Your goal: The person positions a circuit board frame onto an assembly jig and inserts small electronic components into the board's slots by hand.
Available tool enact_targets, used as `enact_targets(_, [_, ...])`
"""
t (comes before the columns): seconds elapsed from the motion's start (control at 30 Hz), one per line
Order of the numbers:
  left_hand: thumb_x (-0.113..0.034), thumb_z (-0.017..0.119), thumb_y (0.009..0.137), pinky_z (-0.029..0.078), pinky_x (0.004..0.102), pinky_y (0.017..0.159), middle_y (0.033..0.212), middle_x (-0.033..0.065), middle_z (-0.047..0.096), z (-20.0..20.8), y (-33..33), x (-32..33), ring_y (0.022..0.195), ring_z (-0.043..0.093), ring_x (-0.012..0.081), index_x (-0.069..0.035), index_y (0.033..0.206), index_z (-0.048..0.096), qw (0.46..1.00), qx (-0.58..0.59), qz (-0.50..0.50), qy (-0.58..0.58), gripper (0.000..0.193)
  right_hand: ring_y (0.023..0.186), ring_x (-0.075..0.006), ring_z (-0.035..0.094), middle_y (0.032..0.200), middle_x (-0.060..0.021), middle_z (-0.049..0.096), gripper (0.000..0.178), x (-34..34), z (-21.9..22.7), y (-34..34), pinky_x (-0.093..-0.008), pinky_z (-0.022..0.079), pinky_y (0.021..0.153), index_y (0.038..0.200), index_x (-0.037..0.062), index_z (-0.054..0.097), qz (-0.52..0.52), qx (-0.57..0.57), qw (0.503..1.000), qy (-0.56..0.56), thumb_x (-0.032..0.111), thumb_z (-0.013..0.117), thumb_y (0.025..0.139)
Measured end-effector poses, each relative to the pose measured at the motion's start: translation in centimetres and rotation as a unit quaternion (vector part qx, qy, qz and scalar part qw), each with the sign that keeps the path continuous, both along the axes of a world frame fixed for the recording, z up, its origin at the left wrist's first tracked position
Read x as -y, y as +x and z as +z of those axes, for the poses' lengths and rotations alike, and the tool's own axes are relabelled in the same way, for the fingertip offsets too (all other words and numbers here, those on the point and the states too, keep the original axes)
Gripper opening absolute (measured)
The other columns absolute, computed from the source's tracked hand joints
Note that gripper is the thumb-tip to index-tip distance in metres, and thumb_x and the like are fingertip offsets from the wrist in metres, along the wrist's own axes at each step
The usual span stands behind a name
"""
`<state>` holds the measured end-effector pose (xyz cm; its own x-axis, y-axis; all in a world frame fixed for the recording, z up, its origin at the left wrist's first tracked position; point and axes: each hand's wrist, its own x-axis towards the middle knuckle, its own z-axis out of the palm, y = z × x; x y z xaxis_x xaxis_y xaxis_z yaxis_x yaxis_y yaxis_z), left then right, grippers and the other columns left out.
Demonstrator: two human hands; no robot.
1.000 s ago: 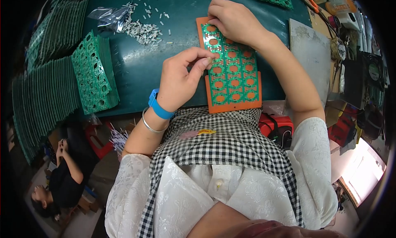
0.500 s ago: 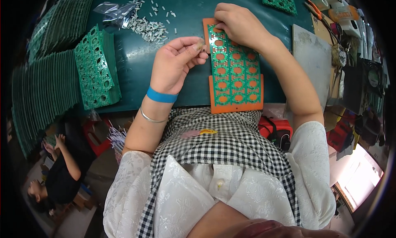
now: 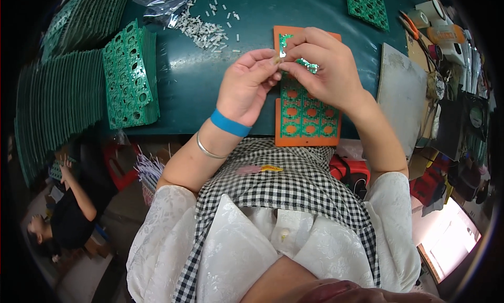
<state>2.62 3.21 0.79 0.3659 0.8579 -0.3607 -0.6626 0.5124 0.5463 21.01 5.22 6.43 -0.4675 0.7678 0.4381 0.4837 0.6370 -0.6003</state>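
Observation:
My left hand (image 3: 248,83) and my right hand (image 3: 326,67) meet fingertip to fingertip above a green circuit board panel (image 3: 302,104). Both are closed in a pinch; what lies between the fingers is too small and covered to make out. The panel has rows of oval openings and rests on an orange fixture board (image 3: 307,142) at the table's near edge. My right hand hides much of the panel's upper part. Beyond my left hand lies a loose heap of small white parts (image 3: 202,34), beside a crumpled silvery plastic bag (image 3: 165,10).
Green panels stand in dense rows (image 3: 60,103) at the left, with a leaning stack (image 3: 126,77) beside them. Another panel (image 3: 366,8) lies far right. A grey plate (image 3: 396,93), orange-handled pliers (image 3: 409,25) and tape rolls (image 3: 431,10) sit right. A co-worker (image 3: 73,214) is lower left.
My right hand has come off the panel's upper end and moved toward me to meet my left fingertips. The whole view has shifted slightly.

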Motion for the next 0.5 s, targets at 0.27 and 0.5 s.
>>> enact_targets(0.27, [-0.023,0.077,0.079,0.049,0.0353,0.071,0.086,0.0043,0.069,0.7,-2.4,-4.0,0.077,0.063,0.0214,-0.009,0.083,0.073,0.728,-0.584,0.026,0.358,0.016,0.076,-0.0193,0.063,0.087,-0.0074,0.062,0.007,-1.0,-1.1,1.6,-0.0302,0.049,0.063,0.085,0.0009,0.062,-0.085,-0.059,0.987,-0.123,0.005,0.068,0.085])
enact_targets(0.5, [-0.030,0.076,0.079,0.041,0.0427,0.073,0.082,0.0014,0.066,-1.8,-3.6,-7.0,0.087,0.060,0.0252,-0.012,0.081,0.073,0.432,-0.796,0.013,0.424,0.018,0.078,-0.0254,0.061,0.089,-0.0099,0.060,0.012,-2.1,-3.9,2.6,-0.0361,0.050,0.071,0.085,-0.0010,0.061,-0.096,0.057,0.983,-0.144,0.009,0.067,0.082])
